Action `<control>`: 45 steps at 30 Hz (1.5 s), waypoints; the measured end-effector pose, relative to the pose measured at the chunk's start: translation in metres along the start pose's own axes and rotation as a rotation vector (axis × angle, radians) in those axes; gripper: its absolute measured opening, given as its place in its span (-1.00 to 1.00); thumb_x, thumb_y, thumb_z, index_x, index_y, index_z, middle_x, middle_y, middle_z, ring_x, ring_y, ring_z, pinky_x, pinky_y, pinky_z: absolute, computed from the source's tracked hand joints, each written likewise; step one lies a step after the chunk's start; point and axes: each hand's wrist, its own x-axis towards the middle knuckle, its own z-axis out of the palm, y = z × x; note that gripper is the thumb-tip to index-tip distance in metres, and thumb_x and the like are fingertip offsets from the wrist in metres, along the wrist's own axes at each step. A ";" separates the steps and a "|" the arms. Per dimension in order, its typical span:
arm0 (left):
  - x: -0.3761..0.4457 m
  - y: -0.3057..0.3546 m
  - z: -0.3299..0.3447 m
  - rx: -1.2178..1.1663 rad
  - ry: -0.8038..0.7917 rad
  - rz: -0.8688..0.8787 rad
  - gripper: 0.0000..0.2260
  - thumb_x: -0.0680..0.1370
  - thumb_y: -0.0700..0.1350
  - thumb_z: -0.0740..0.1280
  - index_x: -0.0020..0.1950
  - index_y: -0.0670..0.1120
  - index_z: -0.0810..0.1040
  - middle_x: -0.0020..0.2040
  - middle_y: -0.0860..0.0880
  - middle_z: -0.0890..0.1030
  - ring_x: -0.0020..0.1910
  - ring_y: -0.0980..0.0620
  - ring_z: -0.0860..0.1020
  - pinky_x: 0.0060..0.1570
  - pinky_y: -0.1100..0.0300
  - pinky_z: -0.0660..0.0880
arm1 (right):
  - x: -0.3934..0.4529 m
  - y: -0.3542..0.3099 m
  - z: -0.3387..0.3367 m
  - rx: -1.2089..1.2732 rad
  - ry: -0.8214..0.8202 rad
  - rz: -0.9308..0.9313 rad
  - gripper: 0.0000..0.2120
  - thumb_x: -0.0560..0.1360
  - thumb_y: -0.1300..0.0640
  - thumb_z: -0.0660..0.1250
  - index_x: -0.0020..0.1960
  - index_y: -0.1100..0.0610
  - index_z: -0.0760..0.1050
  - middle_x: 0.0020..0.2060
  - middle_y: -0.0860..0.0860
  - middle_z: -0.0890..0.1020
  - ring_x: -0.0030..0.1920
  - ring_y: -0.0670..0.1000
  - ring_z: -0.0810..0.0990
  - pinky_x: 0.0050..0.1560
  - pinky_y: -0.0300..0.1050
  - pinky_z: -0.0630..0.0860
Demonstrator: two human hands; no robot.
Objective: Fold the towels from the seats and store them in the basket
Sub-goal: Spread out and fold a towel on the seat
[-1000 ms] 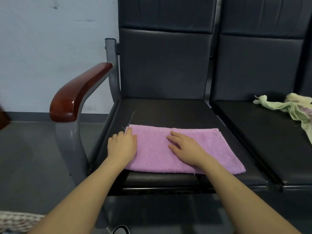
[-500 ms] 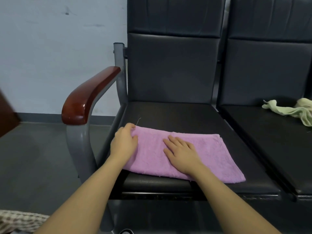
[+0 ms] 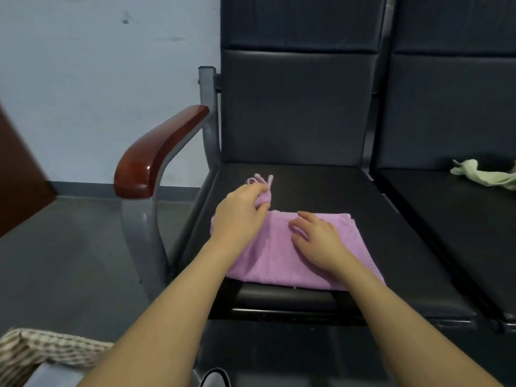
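A folded pink towel [image 3: 282, 255] lies on the left black seat [image 3: 329, 188]. My left hand [image 3: 240, 216] grips the towel's left end and has lifted its corner off the seat, so the edge sticks up above my fingers. My right hand [image 3: 318, 241] rests flat on the middle of the towel, fingers spread. A crumpled pale green towel [image 3: 485, 175] lies on the right seat [image 3: 446, 219]. The basket [image 3: 36, 356], lined with checked cloth, shows at the bottom left corner on the floor.
A wooden armrest [image 3: 159, 155] on a grey metal frame [image 3: 139, 233] stands left of the seat. A dark brown panel [image 3: 19, 177] juts in at the far left. Grey floor [image 3: 69, 261] lies between the chair and the basket.
My left hand went from lying on the towel's left end to gripping it and lifting the corner. The right hand stays on the towel. The view has shifted left and down.
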 end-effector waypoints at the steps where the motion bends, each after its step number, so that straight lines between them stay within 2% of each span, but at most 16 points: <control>1: 0.001 0.007 0.007 0.017 -0.029 0.037 -0.81 0.57 -0.13 0.30 0.17 -0.05 0.59 0.02 -0.02 0.61 -0.09 0.03 0.55 -0.15 0.21 0.44 | -0.004 0.011 -0.007 -0.087 -0.017 0.029 -0.67 0.59 0.04 0.16 0.34 -0.03 0.45 0.47 -0.02 0.28 0.40 0.08 0.32 0.36 -0.04 0.18; 4: 0.008 0.029 0.036 -0.063 -0.109 0.089 -0.81 0.59 -0.12 0.23 0.09 0.03 0.62 0.03 0.04 0.61 -0.01 0.07 0.55 -0.09 0.16 0.49 | -0.020 0.039 -0.026 -0.129 -0.025 0.162 -0.66 0.60 0.01 0.14 0.35 -0.06 0.43 0.38 -0.03 0.36 0.33 0.06 0.34 0.32 0.00 0.19; 7: 0.014 0.052 0.061 -0.194 -0.155 0.014 -0.79 0.58 -0.08 0.19 0.05 0.09 0.62 0.04 0.12 0.62 0.07 0.13 0.54 -0.03 0.07 0.53 | -0.035 0.061 -0.037 -0.113 0.030 0.236 -0.70 0.60 0.02 0.14 0.30 -0.06 0.47 0.27 -0.01 0.42 0.24 0.04 0.38 0.29 0.00 0.21; 10: 0.017 0.068 0.079 -0.266 -0.183 -0.064 -0.79 0.56 -0.11 0.17 0.00 0.03 0.60 0.00 0.13 0.64 0.00 0.13 0.56 -0.03 0.14 0.53 | -0.044 0.074 -0.039 -0.080 0.044 0.266 -0.69 0.60 0.00 0.15 0.31 -0.09 0.47 0.24 -0.08 0.45 0.23 -0.02 0.40 0.31 -0.02 0.15; 14: 0.027 0.078 0.095 -0.363 -0.135 -0.098 -0.85 0.54 -0.11 0.19 -0.05 0.01 0.55 -0.01 0.08 0.65 0.00 0.07 0.59 -0.06 0.02 0.57 | -0.045 0.086 -0.040 0.080 0.066 0.306 -0.74 0.60 -0.02 0.16 0.22 -0.14 0.53 0.22 -0.17 0.49 0.26 -0.05 0.40 0.29 0.00 0.13; 16: 0.027 0.083 0.101 -0.311 -0.241 -0.046 -0.85 0.55 -0.10 0.25 0.09 -0.02 0.55 0.02 -0.01 0.64 0.01 0.00 0.58 -0.02 0.00 0.55 | -0.044 0.088 -0.043 0.179 0.131 0.337 -0.76 0.61 -0.01 0.15 0.18 -0.11 0.55 0.15 -0.17 0.52 0.23 -0.06 0.42 0.29 -0.02 0.16; 18: 0.025 0.083 0.105 -0.227 -0.416 0.018 -0.71 0.55 -0.03 0.30 0.27 0.00 0.50 0.11 -0.05 0.61 0.09 -0.05 0.55 0.07 -0.01 0.51 | -0.042 0.086 -0.046 0.272 0.227 0.382 -0.75 0.63 0.02 0.13 0.20 -0.04 0.53 0.03 -0.16 0.52 0.17 -0.07 0.45 0.27 -0.06 0.18; 20: 0.024 0.079 0.106 -0.094 -0.506 0.047 -0.62 0.58 0.05 0.25 0.38 0.01 0.41 0.25 -0.04 0.55 0.16 -0.04 0.52 0.15 0.01 0.46 | -0.039 0.082 -0.047 0.363 0.310 0.410 -0.75 0.64 0.05 0.12 0.22 0.00 0.50 -0.08 -0.17 0.51 0.09 -0.08 0.47 0.32 -0.06 0.20; 22: 0.022 0.069 0.101 -0.001 -0.453 0.056 -0.63 0.61 0.07 0.18 0.39 0.00 0.42 0.28 0.00 0.52 0.19 -0.01 0.50 0.19 0.09 0.39 | -0.035 0.077 -0.045 0.383 0.334 0.411 -0.76 0.63 0.02 0.12 0.21 0.01 0.48 -0.13 -0.19 0.52 0.00 -0.12 0.45 0.30 -0.09 0.18; 25: 0.012 0.051 0.092 0.118 -0.350 0.095 -0.67 0.63 0.06 0.12 0.31 0.00 0.49 0.27 0.03 0.52 0.23 -0.01 0.46 0.21 0.12 0.32 | -0.026 0.073 -0.037 0.362 0.354 0.410 -0.78 0.60 -0.05 0.18 0.16 -0.01 0.47 -0.19 -0.21 0.54 -0.11 -0.18 0.46 0.12 -0.15 0.08; 28: 0.000 0.032 0.087 0.265 -0.431 0.149 -0.65 0.64 0.08 0.03 0.28 0.03 0.50 0.30 0.08 0.48 0.29 0.03 0.39 0.22 0.09 0.25 | -0.021 0.071 -0.032 0.353 0.399 0.414 -0.76 0.55 0.02 0.28 0.21 0.01 0.47 -0.20 -0.19 0.55 -0.13 -0.19 0.45 0.08 -0.16 0.07; 31: -0.006 0.022 0.079 0.316 -0.538 0.147 -0.61 0.65 0.08 -0.06 0.32 0.04 0.45 0.36 0.05 0.41 0.39 0.06 0.29 0.31 0.06 0.17 | -0.019 0.066 -0.032 0.406 0.450 0.339 -0.72 0.54 0.15 0.29 0.24 0.04 0.46 -0.15 -0.19 0.55 -0.09 -0.19 0.47 0.10 -0.21 0.07; 35: -0.008 0.017 0.074 0.321 -0.662 0.093 -0.54 0.66 0.12 -0.14 0.50 0.06 0.24 0.55 0.04 0.12 0.53 0.05 -0.01 0.45 -0.01 -0.16 | -0.010 0.060 -0.037 0.225 0.522 0.273 -0.63 0.55 0.22 0.26 0.35 0.04 0.40 0.03 -0.08 0.51 0.10 -0.04 0.45 0.20 -0.14 0.11; 38: -0.006 0.012 0.076 0.308 -0.704 0.066 -0.52 0.64 0.16 -0.18 0.54 0.08 0.11 0.57 0.05 0.00 0.54 0.06 -0.12 0.45 -0.05 -0.27 | -0.008 0.056 -0.040 0.127 0.438 0.221 -0.63 0.58 0.14 0.24 0.38 0.02 0.38 0.29 -0.05 0.41 0.28 -0.01 0.36 0.26 -0.09 0.12; 42: -0.001 0.005 0.082 0.311 -0.714 0.059 -0.52 0.64 0.17 -0.19 0.55 0.11 0.07 0.57 0.07 -0.03 0.54 0.07 -0.14 0.45 -0.07 -0.28 | -0.010 0.054 -0.034 0.029 0.146 0.101 -0.65 0.65 -0.02 0.07 0.39 -0.02 0.40 0.38 -0.09 0.42 0.34 -0.07 0.37 0.39 -0.05 0.13; 45: 0.004 -0.001 0.086 0.278 -0.693 0.033 -0.55 0.65 0.13 -0.17 0.54 0.12 0.10 0.57 0.08 -0.02 0.54 0.09 -0.14 0.46 -0.09 -0.26 | -0.007 0.061 -0.028 -0.015 -0.079 0.174 -0.58 0.67 -0.07 -0.07 0.48 -0.08 0.26 0.50 -0.13 0.22 0.49 -0.14 0.13 0.48 0.00 -0.07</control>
